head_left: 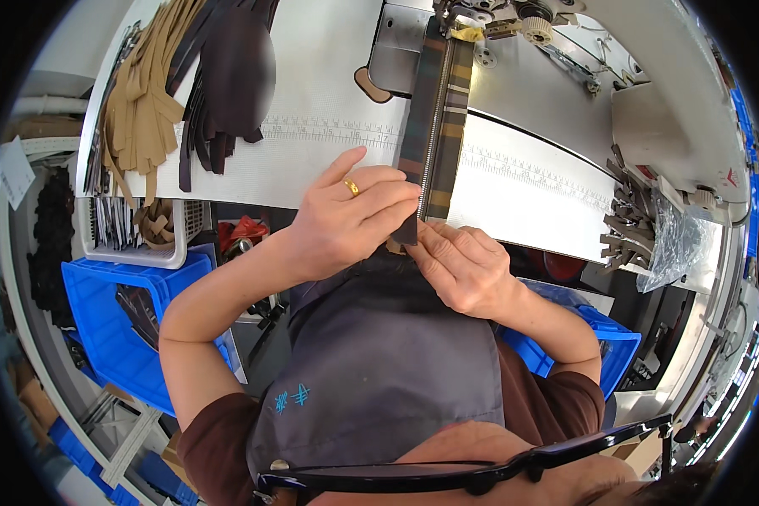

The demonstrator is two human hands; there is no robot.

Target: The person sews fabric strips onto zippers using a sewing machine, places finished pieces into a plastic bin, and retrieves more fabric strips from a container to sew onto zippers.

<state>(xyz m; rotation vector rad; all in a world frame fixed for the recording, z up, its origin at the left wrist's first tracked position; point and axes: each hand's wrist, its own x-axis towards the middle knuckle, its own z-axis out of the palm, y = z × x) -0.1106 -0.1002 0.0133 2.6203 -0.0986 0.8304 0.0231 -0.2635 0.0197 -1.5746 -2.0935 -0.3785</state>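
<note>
A plaid fabric strip (pixel 457 110) in brown, tan and dark green, with a zipper (pixel 435 126) along it, runs from under the sewing machine head (pixel 481 21) toward me. My left hand (pixel 354 207), a gold ring on one finger, pinches the strip's left side near its close end. My right hand (pixel 466 266) grips the bottom end of the same strip, thumb and fingertips pressed together at the zipper's end. Both hands sit at the front edge of the white table (pixel 312 169). The strip lies flat between them and the machine.
Tan strips (pixel 148 93) and dark strips (pixel 219 101) hang in bundles at the table's left. Below them stand a white basket (pixel 177 240) and a blue bin (pixel 101 312). To the right are more dark strips (pixel 631 211), a clear plastic bag (pixel 676 240) and another blue bin (pixel 620 337).
</note>
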